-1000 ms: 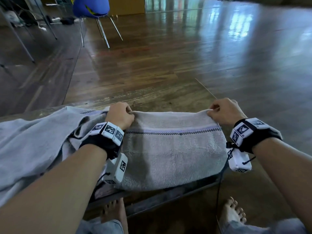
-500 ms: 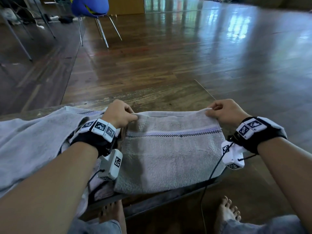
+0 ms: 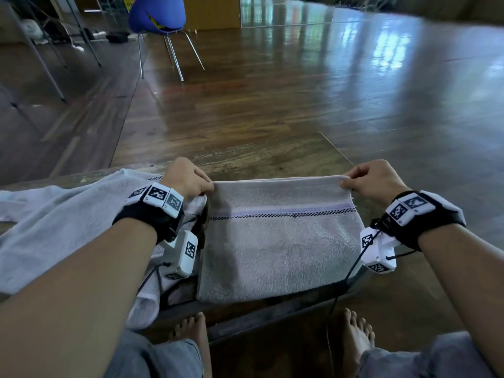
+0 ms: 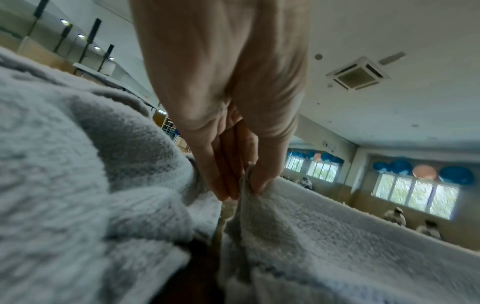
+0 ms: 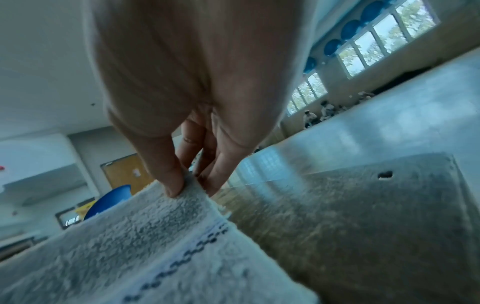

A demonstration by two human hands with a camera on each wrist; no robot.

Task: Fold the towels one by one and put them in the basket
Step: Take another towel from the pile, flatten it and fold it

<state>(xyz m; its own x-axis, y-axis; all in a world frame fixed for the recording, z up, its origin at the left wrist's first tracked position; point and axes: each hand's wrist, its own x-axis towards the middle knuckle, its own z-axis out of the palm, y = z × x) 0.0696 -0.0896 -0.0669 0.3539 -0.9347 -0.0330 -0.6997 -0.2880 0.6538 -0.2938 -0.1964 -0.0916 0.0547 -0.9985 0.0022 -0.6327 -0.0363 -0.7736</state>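
A grey folded towel [image 3: 278, 241] with a checkered stripe lies on the low wooden table [image 3: 272, 159] before me. My left hand [image 3: 188, 178] pinches its far left corner between thumb and fingers. My right hand [image 3: 373, 181] pinches the far right corner. The far edge is lifted a little off the table. In the left wrist view the left hand [image 4: 241, 185] grips the towel [image 4: 324, 236] edge. The right wrist view shows the right hand [image 5: 189, 185] pinching the towel [image 5: 142, 246] corner. No basket is in view.
A heap of pale grey towels [image 3: 54, 227] lies at the table's left, under my left forearm. A blue chair [image 3: 158, 15] stands on the wooden floor [image 3: 300, 91] at the back left. My bare feet [image 3: 354, 336] rest below the table's near edge.
Both hands have lifted the towel's far edge slightly and drawn it toward me. The towel's far edge is now pulled straight between them.
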